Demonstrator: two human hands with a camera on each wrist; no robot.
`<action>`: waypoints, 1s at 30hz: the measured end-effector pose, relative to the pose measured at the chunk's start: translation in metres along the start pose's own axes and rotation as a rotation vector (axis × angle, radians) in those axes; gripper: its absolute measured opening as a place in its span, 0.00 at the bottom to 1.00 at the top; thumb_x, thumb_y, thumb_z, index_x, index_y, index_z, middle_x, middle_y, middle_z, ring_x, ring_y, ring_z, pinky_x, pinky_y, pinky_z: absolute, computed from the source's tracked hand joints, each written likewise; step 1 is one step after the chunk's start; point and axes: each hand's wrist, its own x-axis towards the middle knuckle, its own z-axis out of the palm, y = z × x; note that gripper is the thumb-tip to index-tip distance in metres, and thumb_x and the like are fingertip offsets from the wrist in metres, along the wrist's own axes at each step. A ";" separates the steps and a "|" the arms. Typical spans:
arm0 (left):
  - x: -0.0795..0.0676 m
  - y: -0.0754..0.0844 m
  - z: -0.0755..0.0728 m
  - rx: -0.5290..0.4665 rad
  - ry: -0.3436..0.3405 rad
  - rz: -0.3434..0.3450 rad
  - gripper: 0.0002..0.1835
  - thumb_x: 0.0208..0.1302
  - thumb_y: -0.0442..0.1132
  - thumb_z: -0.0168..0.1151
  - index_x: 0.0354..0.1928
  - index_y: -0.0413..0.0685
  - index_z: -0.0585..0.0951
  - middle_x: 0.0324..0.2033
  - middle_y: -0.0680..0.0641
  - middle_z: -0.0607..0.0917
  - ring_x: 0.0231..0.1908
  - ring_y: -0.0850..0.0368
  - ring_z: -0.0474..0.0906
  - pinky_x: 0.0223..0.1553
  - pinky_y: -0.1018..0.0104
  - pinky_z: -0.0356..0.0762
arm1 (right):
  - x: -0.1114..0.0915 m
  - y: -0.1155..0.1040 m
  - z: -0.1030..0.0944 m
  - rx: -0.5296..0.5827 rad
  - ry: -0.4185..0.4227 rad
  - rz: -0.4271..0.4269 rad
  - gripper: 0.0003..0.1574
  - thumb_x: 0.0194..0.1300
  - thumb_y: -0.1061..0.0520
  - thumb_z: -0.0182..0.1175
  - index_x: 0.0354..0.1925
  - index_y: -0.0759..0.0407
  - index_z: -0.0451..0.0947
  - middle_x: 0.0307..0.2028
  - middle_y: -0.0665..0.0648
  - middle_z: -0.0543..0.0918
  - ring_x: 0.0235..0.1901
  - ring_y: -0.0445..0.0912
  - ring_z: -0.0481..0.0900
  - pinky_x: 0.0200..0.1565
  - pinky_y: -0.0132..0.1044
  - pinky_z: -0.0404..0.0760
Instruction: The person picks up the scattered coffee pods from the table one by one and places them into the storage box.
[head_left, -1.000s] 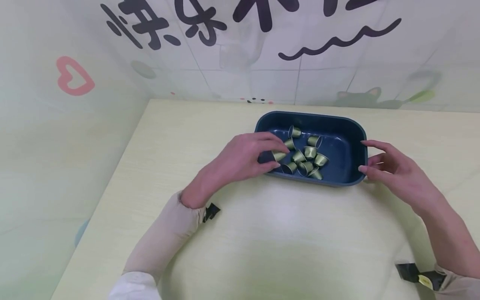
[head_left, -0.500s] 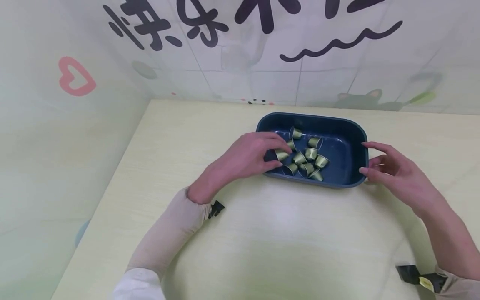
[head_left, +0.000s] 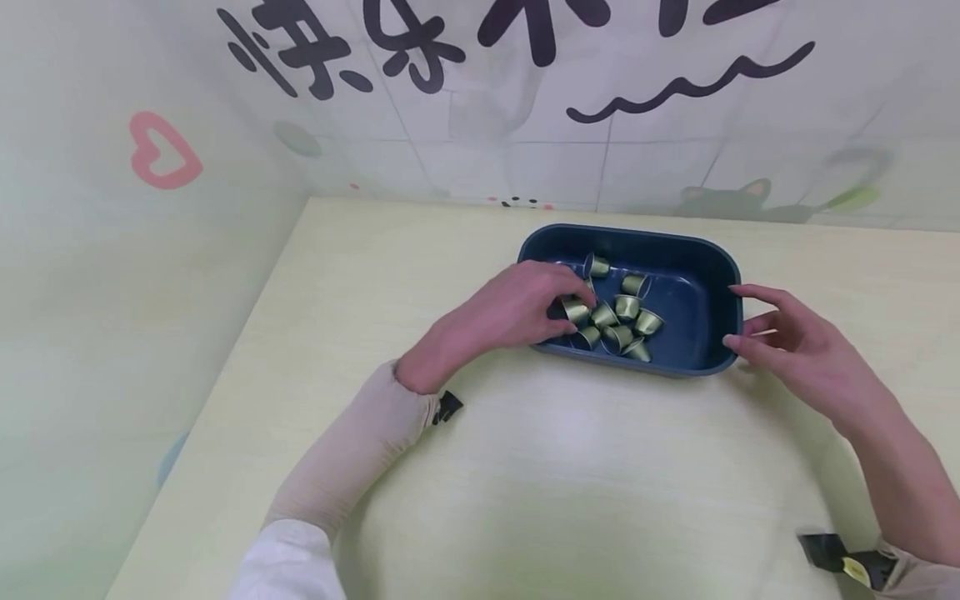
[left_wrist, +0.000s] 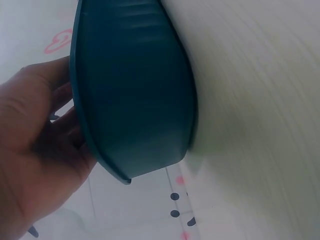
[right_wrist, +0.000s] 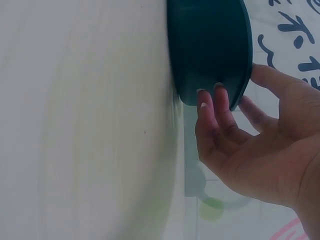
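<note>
In the head view a dark blue rectangular bin [head_left: 697, 333] stands on the table with several small green-gold coffee capsules [head_left: 627, 307] lying in its left and middle part. My left hand [head_left: 517, 308] reaches over the bin's left rim, thumb and fingers curled about one coffee capsule [head_left: 576, 311]. The left wrist view shows this hand [left_wrist: 30, 120] from outside, its fingertips hidden behind the bin wall [left_wrist: 135, 95]. At the right end, my right hand [head_left: 795, 346] holds the bin; in the right wrist view its fingers [right_wrist: 222, 107] rest against the outer wall.
Behind the pale table [head_left: 562, 467] rises a wall [head_left: 525, 167] covered with printed lettering and drawings. Another wall [head_left: 90, 275] with a pink heart borders the left edge. Black straps with tabs [head_left: 825, 552] hang at the sleeve cuffs.
My left hand has moved rightward deeper into the bin, and the coffee capsule between its fingers has shifted with it and turned more upright. The right hand has kept its hold on the bin.
</note>
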 end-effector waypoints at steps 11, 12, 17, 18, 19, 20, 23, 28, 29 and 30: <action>0.007 -0.002 0.002 0.075 -0.010 -0.047 0.18 0.61 0.49 0.72 0.53 0.59 0.86 0.51 0.58 0.86 0.41 0.64 0.82 0.36 0.72 0.77 | 0.002 0.001 0.000 0.041 0.012 -0.021 0.36 0.70 0.58 0.63 0.71 0.40 0.64 0.38 0.46 0.78 0.35 0.37 0.80 0.35 0.24 0.78; 0.007 -0.002 0.002 0.071 -0.013 -0.054 0.18 0.61 0.49 0.72 0.53 0.59 0.86 0.51 0.58 0.86 0.39 0.64 0.82 0.34 0.71 0.76 | 0.002 0.001 0.000 0.038 0.012 -0.022 0.36 0.70 0.58 0.63 0.71 0.40 0.64 0.38 0.46 0.77 0.35 0.37 0.80 0.35 0.24 0.77; 0.010 -0.001 0.002 0.078 -0.047 -0.082 0.18 0.61 0.49 0.72 0.53 0.59 0.86 0.52 0.57 0.85 0.37 0.64 0.81 0.32 0.71 0.77 | 0.002 0.001 0.000 0.023 0.014 -0.023 0.37 0.70 0.57 0.63 0.71 0.40 0.63 0.39 0.45 0.77 0.35 0.36 0.80 0.34 0.25 0.76; 0.011 -0.001 0.002 0.079 -0.052 -0.084 0.18 0.61 0.49 0.72 0.53 0.59 0.86 0.52 0.57 0.85 0.38 0.63 0.81 0.33 0.71 0.78 | 0.002 0.001 0.000 0.021 0.014 -0.022 0.37 0.70 0.57 0.63 0.71 0.40 0.63 0.39 0.46 0.77 0.35 0.36 0.80 0.34 0.25 0.76; 0.012 -0.001 0.002 0.083 -0.056 -0.085 0.18 0.61 0.49 0.72 0.53 0.59 0.85 0.52 0.57 0.85 0.40 0.64 0.81 0.35 0.71 0.79 | 0.002 0.001 0.000 0.020 0.014 -0.022 0.37 0.70 0.57 0.63 0.72 0.40 0.63 0.39 0.46 0.77 0.35 0.36 0.80 0.34 0.25 0.76; 0.012 -0.001 0.002 0.079 -0.060 -0.084 0.18 0.61 0.49 0.72 0.53 0.58 0.85 0.52 0.57 0.85 0.42 0.63 0.81 0.37 0.71 0.79 | 0.002 0.001 0.000 0.020 0.014 -0.022 0.37 0.70 0.57 0.63 0.72 0.40 0.63 0.39 0.46 0.77 0.35 0.36 0.80 0.34 0.25 0.76; 0.014 -0.002 0.003 0.070 -0.066 -0.083 0.18 0.61 0.48 0.72 0.53 0.57 0.85 0.53 0.56 0.84 0.44 0.63 0.81 0.41 0.70 0.79 | 0.003 0.001 0.000 0.028 0.010 -0.023 0.36 0.70 0.57 0.63 0.71 0.40 0.63 0.39 0.46 0.77 0.35 0.37 0.80 0.34 0.24 0.76; 0.014 -0.003 0.005 0.064 -0.070 -0.081 0.18 0.61 0.48 0.72 0.53 0.56 0.85 0.53 0.56 0.84 0.45 0.62 0.81 0.45 0.68 0.79 | 0.003 0.001 0.001 0.039 0.005 -0.024 0.36 0.70 0.58 0.63 0.71 0.40 0.64 0.39 0.46 0.77 0.35 0.37 0.80 0.35 0.24 0.77; 0.015 -0.003 0.005 0.064 -0.072 -0.083 0.18 0.61 0.48 0.72 0.53 0.56 0.85 0.53 0.56 0.84 0.45 0.62 0.81 0.45 0.68 0.79 | 0.003 0.002 0.001 0.039 0.005 -0.025 0.36 0.70 0.58 0.62 0.71 0.40 0.64 0.39 0.46 0.77 0.35 0.37 0.80 0.34 0.25 0.77; 0.015 -0.003 0.006 0.065 -0.073 -0.085 0.18 0.61 0.48 0.72 0.53 0.57 0.85 0.52 0.56 0.84 0.45 0.62 0.81 0.45 0.68 0.79 | 0.003 0.002 0.002 0.039 0.004 -0.026 0.37 0.70 0.58 0.62 0.71 0.40 0.63 0.39 0.46 0.77 0.35 0.37 0.80 0.34 0.25 0.77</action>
